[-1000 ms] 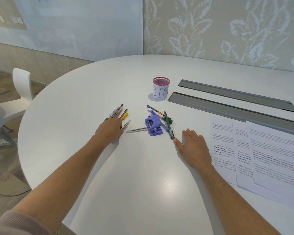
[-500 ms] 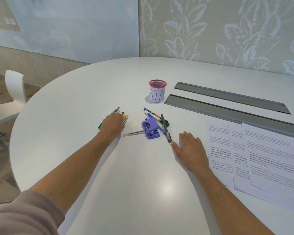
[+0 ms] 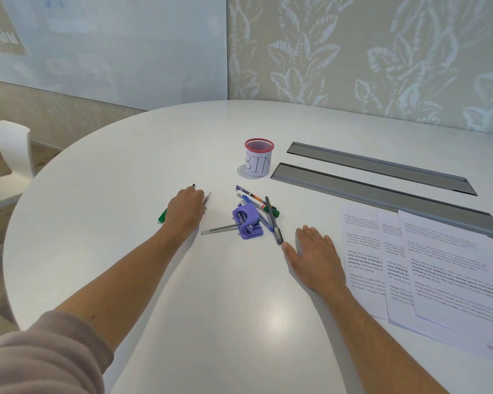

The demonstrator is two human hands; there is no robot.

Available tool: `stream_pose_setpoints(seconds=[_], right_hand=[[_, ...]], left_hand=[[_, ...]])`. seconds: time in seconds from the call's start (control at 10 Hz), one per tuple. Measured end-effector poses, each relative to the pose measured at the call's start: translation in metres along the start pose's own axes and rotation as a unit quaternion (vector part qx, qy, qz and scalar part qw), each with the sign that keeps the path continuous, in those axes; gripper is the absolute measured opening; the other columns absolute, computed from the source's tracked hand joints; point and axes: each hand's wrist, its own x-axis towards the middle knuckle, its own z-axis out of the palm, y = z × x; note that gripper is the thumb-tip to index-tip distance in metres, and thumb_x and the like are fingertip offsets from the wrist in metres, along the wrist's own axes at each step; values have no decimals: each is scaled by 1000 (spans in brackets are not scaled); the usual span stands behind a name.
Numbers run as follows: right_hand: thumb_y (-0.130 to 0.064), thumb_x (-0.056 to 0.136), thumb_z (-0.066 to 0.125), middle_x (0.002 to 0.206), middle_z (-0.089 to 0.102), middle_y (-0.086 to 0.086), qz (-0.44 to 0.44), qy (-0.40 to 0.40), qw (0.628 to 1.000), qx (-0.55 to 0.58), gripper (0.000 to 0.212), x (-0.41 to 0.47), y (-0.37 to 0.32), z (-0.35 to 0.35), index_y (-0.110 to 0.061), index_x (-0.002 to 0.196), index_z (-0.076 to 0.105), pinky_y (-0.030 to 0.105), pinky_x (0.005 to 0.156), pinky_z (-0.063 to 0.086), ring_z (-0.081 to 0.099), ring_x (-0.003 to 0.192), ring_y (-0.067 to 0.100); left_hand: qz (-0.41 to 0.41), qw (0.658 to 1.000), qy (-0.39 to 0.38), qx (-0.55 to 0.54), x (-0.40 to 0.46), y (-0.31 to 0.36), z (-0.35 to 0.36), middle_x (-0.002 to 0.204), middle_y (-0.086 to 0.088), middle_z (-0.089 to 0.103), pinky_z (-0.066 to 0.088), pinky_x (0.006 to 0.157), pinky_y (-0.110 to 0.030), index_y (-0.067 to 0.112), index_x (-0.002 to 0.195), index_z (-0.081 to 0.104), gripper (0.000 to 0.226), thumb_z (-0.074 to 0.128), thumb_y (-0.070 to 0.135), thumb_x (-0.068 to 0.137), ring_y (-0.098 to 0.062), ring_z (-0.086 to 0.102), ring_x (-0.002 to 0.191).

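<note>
Left hand point(image 3: 186, 207) has slid forward over the loose pens point(image 3: 162, 216) on the white counter point(image 3: 125, 172). Its fingers curl down on them, and only a green end and a black tip show where a second ago the pens fanned past the fingertips. Right hand point(image 3: 315, 255) stays flat, fingers straight, near the purple hole punch point(image 3: 248, 220).

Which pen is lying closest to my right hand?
The dark grey pen right of the purple hole punch: its near tip almost touches the thumb of your right hand. Others lie farther off.
</note>
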Motion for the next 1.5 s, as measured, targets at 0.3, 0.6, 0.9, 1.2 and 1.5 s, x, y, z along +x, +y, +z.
stream_pose_setpoints(seconds=[0.3,0.6,0.9,1.2,1.5], right_hand=[[-58,97,28,160,31,4,-1,3,1000,1,68,1,1,1,-15,150,35,41,122,9,21,149,18],[-58,97,29,160,31,4,-2,3,1000,4,68,1,1,1,-15,150,35,41,122,9,21,149,18],[-56,98,30,158,34,5,-7,8,1000,1,66,0,0,1,-14,148,37,42,122,11,23,148,19],[-57,98,28,160,31,5,-3,1,1000,2,68,1,0,1,-15,150,34,41,122,9,21,149,18],[-57,98,28,159,31,5,-3,0,1000,-2,68,0,-1,-1,-14,150,35,41,122,10,21,149,19]], left_hand=[[161,965,-142,-152,-13,14,-5,97,3,62,45,80,-34,21,107,69,26,58,40,93,-13,53,85],[171,973,-119,-99,-29,9,-1,91,5,61,45,75,-30,22,104,69,18,62,33,91,-14,54,84],[133,978,-122,-107,-39,-25,-13,87,8,64,50,77,-34,22,95,71,13,61,28,89,-14,56,81],[-32,981,-58,-184,-34,-45,-19,77,3,66,48,65,-30,21,82,72,9,63,20,84,-21,60,74],[-153,974,-7,-166,-18,-42,-10,84,-12,69,46,61,-31,10,83,73,14,60,16,84,-31,61,74]])
